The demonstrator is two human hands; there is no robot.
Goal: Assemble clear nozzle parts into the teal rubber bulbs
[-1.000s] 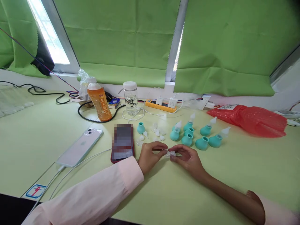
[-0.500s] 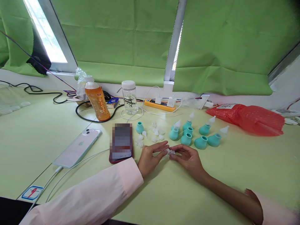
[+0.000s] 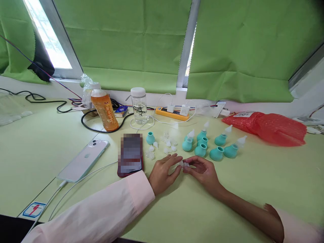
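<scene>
My left hand and my right hand meet over the green table, both pinching one small clear plastic piece between their fingertips. Just beyond the hands lie several loose clear plastic tips and a lone teal rubber bulb. To the right stands a cluster of several teal bulbs, some with clear tips fitted on top.
A dark phone lies left of my hands, and a white phone on a charging cable further left. An orange drink bottle, a clear jar, a power strip and a red plastic bag line the back.
My left fingers have closed further over the clear piece, drawing tighter to my right fingertips. Both hands stay in the same spot.
</scene>
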